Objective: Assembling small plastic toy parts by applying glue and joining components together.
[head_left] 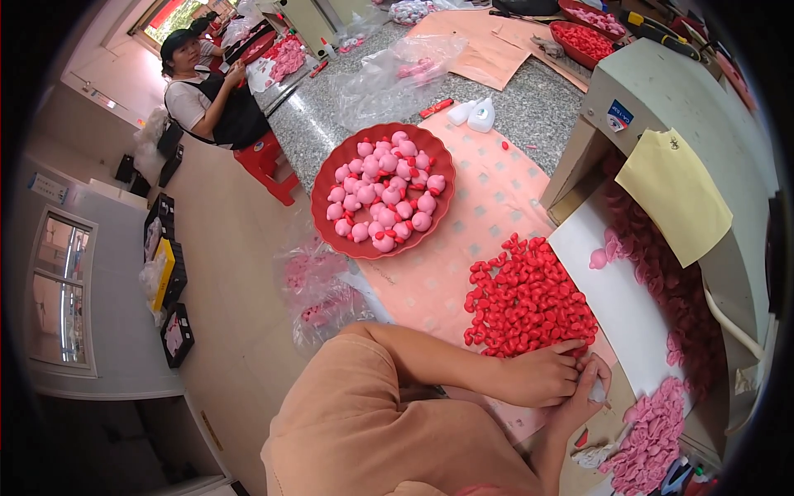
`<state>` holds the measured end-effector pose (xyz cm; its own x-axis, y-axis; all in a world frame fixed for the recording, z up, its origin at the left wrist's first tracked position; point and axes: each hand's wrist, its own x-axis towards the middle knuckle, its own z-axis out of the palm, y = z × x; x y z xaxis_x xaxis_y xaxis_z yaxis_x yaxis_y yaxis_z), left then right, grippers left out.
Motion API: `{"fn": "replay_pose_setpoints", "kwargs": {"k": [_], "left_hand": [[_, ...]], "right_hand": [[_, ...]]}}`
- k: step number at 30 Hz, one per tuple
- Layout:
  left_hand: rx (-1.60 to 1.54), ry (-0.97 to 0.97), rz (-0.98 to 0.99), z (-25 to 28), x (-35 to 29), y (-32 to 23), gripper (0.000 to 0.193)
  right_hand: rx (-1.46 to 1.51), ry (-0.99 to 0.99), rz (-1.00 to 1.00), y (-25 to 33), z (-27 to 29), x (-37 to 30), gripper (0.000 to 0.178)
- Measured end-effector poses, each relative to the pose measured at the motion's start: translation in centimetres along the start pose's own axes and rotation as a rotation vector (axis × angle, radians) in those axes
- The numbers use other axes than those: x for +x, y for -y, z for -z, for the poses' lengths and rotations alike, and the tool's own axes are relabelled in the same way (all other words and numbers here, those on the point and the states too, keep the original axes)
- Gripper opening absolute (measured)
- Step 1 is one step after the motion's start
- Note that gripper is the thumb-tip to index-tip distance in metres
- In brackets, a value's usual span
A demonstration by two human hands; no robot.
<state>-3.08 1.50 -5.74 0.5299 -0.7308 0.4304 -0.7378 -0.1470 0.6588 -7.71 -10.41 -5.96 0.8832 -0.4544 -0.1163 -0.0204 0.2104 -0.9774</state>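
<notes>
My left hand (539, 377) and my right hand (584, 395) meet at the near right corner of a heap of small glossy red pieces (529, 298). The left fingers are closed, their tips beside the heap; what they pinch is hidden. My right hand is curled around a small whitish object (597, 390), mostly covered by the fingers. Beyond the heap, a red scalloped bowl (324, 223) holds many round pink figures (389, 195) with red parts on them. A pile of flat pink pieces (653, 438) lies to the right of my hands.
A grey machine housing (686, 91) with a yellow paper (674, 194) stands at right. White bottles (480, 114) and a red tube (437, 107) lie past the bowl. Clear plastic bags (318, 289) hang at the table's left edge. Another person (211, 99) sits at far left.
</notes>
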Motion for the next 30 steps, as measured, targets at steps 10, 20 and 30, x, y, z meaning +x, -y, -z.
{"fn": "replay_pose_setpoints", "kwargs": {"k": [10, 20, 30], "left_hand": [[-0.009, 0.019, 0.009, 0.1, 0.0, -0.1, 0.014], [0.032, 0.030, 0.004, 0.0, -0.1, 0.0, 0.016], [0.009, 0.009, 0.002, 0.5, 0.1, -0.2, 0.014]], "right_hand": [[-0.014, -0.018, -0.020, -0.5, 0.5, 0.0, 0.014], [0.002, -0.013, -0.023, -0.5, 0.4, 0.1, 0.014], [-0.041, -0.005, -0.002, 0.4, -0.2, -0.1, 0.013]]}}
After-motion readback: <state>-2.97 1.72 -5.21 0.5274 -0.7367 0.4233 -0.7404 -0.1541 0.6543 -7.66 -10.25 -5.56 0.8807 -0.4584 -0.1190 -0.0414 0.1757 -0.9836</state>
